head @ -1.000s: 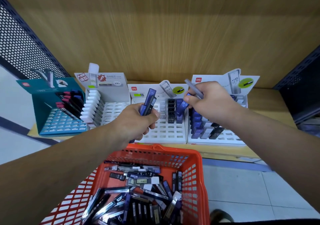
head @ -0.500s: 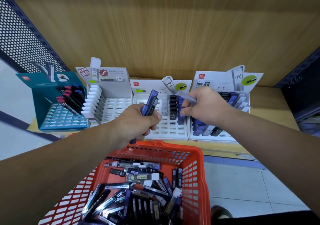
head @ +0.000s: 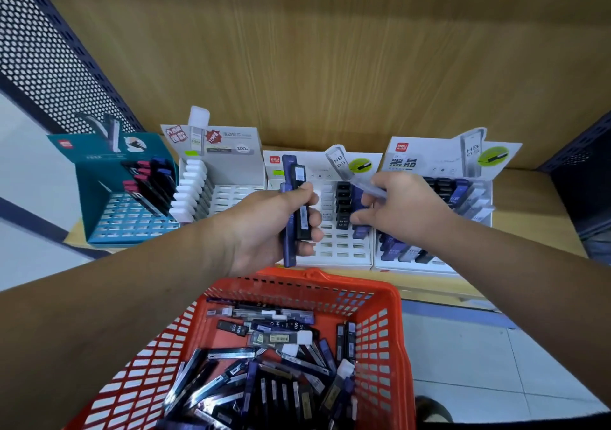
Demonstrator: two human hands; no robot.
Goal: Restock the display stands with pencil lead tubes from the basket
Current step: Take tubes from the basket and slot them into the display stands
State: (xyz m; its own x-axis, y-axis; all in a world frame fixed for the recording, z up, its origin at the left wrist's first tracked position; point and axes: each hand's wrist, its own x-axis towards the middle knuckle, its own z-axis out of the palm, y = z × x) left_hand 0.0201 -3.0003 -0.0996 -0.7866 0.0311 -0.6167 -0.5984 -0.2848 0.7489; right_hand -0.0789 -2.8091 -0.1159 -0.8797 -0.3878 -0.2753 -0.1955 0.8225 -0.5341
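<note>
Above the basket point(head: 330, 279), your left hand point(head: 264, 228) is clutching spare tubes point(head: 301, 178) while your right hand point(head: 405, 213) is pinching a pale tube point(head: 367, 187) over the middle stand point(head: 334, 251); slotting looks underway, probably needing it tipped upright into an empty slot.

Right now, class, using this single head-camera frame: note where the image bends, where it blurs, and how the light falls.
Head view: wide-angle bending tilts the left perforated panel. Head view: the right hand and its clear tube are motion-smeared, while the left hand and its dark tubes look sharper. Head view: light is soft and even, with pale glints on loose tubes in the red basket.
</note>
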